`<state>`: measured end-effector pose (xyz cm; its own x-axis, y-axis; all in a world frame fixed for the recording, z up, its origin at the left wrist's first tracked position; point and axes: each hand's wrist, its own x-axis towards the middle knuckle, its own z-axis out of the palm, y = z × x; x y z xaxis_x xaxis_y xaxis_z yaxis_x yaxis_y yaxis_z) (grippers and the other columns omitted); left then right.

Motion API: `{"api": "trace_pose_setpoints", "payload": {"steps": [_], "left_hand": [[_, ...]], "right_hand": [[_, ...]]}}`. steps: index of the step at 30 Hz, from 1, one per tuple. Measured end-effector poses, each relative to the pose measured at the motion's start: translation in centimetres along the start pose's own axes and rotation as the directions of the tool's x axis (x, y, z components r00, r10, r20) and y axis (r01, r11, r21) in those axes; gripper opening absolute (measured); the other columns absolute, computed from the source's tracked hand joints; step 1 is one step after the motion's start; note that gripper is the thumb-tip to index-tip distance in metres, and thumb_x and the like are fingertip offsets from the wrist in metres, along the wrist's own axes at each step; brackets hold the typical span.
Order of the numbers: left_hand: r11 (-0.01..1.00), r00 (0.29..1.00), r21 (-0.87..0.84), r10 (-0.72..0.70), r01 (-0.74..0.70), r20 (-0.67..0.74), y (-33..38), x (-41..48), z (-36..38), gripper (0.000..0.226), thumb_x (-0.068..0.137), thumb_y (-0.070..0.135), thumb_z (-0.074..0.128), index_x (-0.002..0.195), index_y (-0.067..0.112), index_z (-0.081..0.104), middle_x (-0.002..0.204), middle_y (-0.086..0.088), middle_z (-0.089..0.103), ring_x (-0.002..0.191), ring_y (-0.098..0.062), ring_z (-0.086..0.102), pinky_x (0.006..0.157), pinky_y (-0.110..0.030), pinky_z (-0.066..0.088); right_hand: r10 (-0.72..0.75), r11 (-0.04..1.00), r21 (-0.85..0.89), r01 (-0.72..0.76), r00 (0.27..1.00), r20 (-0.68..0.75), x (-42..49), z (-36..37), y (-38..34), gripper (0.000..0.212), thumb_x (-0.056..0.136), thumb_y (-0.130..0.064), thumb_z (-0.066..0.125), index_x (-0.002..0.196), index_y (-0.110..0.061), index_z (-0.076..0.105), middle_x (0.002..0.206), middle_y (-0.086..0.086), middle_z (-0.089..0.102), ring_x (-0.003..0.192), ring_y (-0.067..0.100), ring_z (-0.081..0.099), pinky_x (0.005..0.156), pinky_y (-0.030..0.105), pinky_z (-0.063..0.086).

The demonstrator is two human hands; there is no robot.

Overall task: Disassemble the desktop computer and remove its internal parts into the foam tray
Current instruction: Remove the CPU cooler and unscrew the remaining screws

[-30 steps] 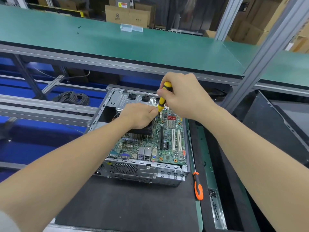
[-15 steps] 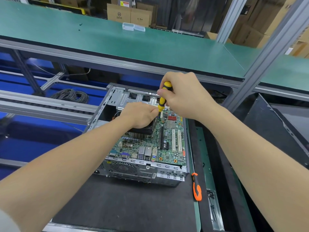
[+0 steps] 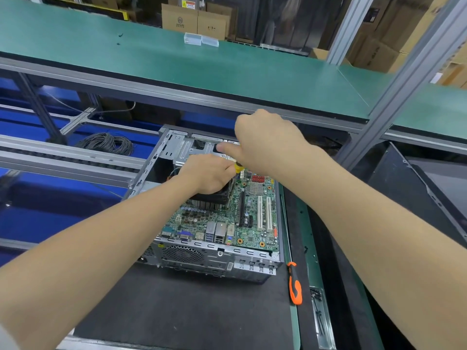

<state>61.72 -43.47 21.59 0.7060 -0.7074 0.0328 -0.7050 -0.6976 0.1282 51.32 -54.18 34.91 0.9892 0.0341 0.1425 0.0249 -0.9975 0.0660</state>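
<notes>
Screwdriver (image 3: 237, 168) is mostly hidden in right hand (image 3: 265, 142), tip unclear beside left hand (image 3: 209, 175).

Nothing legible — cardboard box (image 3: 179, 21) markings too small.
</notes>
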Motion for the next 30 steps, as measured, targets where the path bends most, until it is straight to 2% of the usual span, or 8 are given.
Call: {"api": "trace_pose_setpoints", "payload": {"steps": [4, 7, 13, 16, 18, 22, 25, 30], "left_hand": [[0.996, 1.000, 0.088, -0.005, 0.003, 0.017, -0.1, 0.3, 0.2, 0.030, 0.100, 0.019, 0.034, 0.091, 0.013, 0.061, 0.070, 0.001, 0.049, 0.080, -0.033, 0.056, 0.060, -0.034, 0.038], [0.995, 1.000, 0.100, -0.013, 0.013, 0.007, 0.0, 0.2, 0.3, 0.036, 0.101, 0.017, 0.036, 0.125, 0.020, 0.062, 0.102, -0.005, 0.068, 0.086, -0.032, 0.058, 0.061, -0.035, 0.041], [0.985, 0.993, -0.149, -0.079, 0.091, 0.089, -0.2, -0.2, 0.2, 0.057, 0.079, 0.037, 0.027, 0.116, 0.008, 0.060, 0.106, -0.016, 0.068, 0.096, -0.038, 0.061, 0.082, -0.045, 0.054], [0.987, 0.993, -0.110, -0.120, 0.120, 0.005, -0.1, -0.4, 0.1, 0.039, 0.093, 0.043, 0.041, 0.080, 0.010, 0.058, 0.071, -0.006, 0.060, 0.069, -0.031, 0.055, 0.077, -0.044, 0.053], [0.991, 0.990, -0.065, -0.121, 0.117, -0.072, 0.0, -0.1, 0.3, 0.045, 0.102, 0.040, 0.044, 0.065, 0.015, 0.043, 0.059, 0.000, 0.047, 0.055, -0.022, 0.044, 0.069, -0.040, 0.049], [0.997, 0.996, -0.024, -0.069, 0.068, -0.055, 0.2, -0.2, 0.2, 0.031, 0.100, 0.028, 0.028, 0.071, 0.021, 0.036, 0.076, -0.003, 0.056, 0.063, -0.026, 0.049, 0.061, -0.037, 0.043], [0.997, 0.999, -0.067, -0.044, 0.042, -0.022, 0.0, -0.3, 0.2, 0.032, 0.090, 0.046, 0.019, 0.073, 0.027, 0.039, 0.100, -0.010, 0.067, 0.088, -0.034, 0.060, 0.070, -0.043, 0.047], [0.999, 0.999, 0.018, -0.032, 0.032, -0.019, -0.2, 0.2, 0.3, 0.039, 0.100, 0.038, 0.021, 0.067, 0.023, 0.034, 0.078, -0.004, 0.058, 0.060, -0.022, 0.045, 0.053, -0.033, 0.031]], "right_hand": [[-0.132, 0.991, -0.003, 0.134, 0.984, 0.121, 1.6, -0.7, -0.3, 0.047, 0.098, -0.039, 0.062, 0.068, -0.015, 0.036, 0.066, 0.006, 0.039, 0.060, 0.026, 0.038, 0.048, 0.031, 0.026], [-0.292, 0.956, 0.057, 0.286, 0.940, 0.174, 2.3, -0.8, -0.3, 0.033, 0.096, -0.034, 0.066, 0.071, -0.016, 0.050, 0.072, 0.004, 0.056, 0.065, 0.024, 0.048, 0.052, 0.032, 0.034], [-0.494, 0.869, 0.141, 0.474, 0.838, 0.233, 2.5, -1.8, 0.3, 0.017, 0.087, -0.032, 0.079, 0.079, -0.028, 0.065, 0.068, -0.013, 0.058, 0.070, -0.002, 0.048, 0.067, 0.033, 0.045], [-0.531, 0.845, 0.105, 0.525, 0.796, 0.291, 2.8, -2.3, 0.9, 0.019, 0.083, -0.014, 0.079, 0.079, -0.030, 0.070, 0.078, -0.009, 0.068, 0.076, 0.009, 0.059, 0.070, 0.039, 0.052], [-0.528, 0.846, 0.102, 0.523, 0.795, 0.300, 2.8, -2.7, 1.1, 0.022, 0.083, -0.013, 0.080, 0.079, -0.032, 0.070, 0.082, -0.011, 0.069, 0.077, 0.007, 0.060, 0.069, 0.036, 0.052], [-0.462, 0.877, 0.029, 0.479, 0.827, 0.319, 2.1, -2.7, 1.5, 0.019, 0.089, -0.040, 0.074, 0.104, -0.032, 0.067, 0.087, -0.015, 0.067, 0.077, 0.002, 0.054, 0.070, 0.034, 0.049], [-0.203, 0.954, -0.170, 0.248, 0.948, 0.247, 1.6, -2.1, 1.2, 0.059, 0.091, -0.076, 0.047, 0.081, -0.019, 0.059, 0.072, -0.003, 0.052, 0.067, 0.020, 0.053, 0.052, 0.032, 0.036], [-0.057, 0.984, -0.153, 0.094, 0.972, 0.228, 2.1, -1.0, 0.1, 0.051, 0.101, -0.048, 0.057, 0.065, -0.013, 0.045, 0.064, 0.004, 0.047, 0.054, 0.020, 0.044, 0.047, 0.028, 0.030]]}}
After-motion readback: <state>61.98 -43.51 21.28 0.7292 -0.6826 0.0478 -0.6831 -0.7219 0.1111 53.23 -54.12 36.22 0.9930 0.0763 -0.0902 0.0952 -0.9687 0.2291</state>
